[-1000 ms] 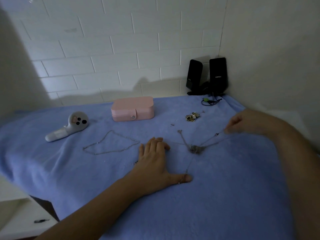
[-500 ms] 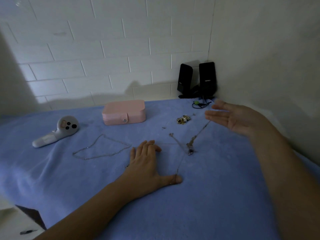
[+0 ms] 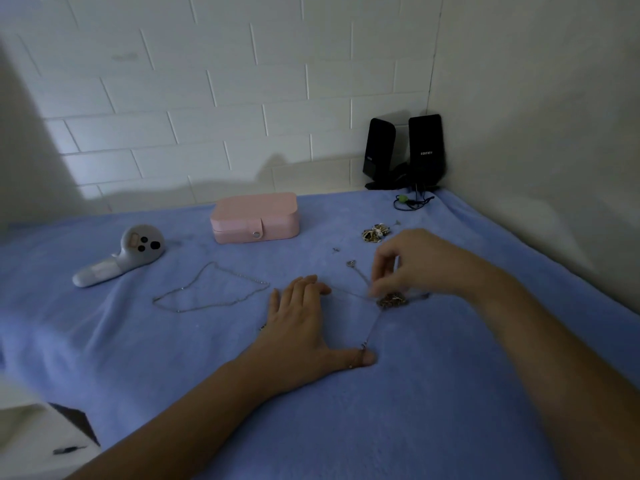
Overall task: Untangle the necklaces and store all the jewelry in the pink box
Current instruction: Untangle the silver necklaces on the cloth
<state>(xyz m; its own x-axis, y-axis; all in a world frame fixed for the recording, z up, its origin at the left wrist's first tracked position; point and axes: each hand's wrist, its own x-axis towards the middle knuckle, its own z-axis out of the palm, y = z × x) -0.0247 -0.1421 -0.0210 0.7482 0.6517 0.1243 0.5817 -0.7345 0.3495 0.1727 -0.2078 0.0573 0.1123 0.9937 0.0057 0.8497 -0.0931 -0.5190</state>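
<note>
Tangled necklaces [image 3: 391,301] lie in a small knot on the blue cloth [image 3: 450,393] covering the worktop, right of centre, with thin strands running out from it. The right hand [image 3: 419,265] hovers over the knot, fingers curled downward and pinching at a strand, though the fingertips are blurred. The left hand [image 3: 304,327] lies flat on the cloth just left of the knot, fingers straight and close together, thumb stretched out and pressing the near end of one strand. A separate silver chain [image 3: 211,289] lies looped to the left. The pink box [image 3: 256,216] sits closed at the far side, near the wall. A heap of small gold jewelry [image 3: 375,233] rests beyond the right hand. A grey handheld device [image 3: 121,254] lies far left; two black speakers [image 3: 405,150] stand in the far corner.
</note>
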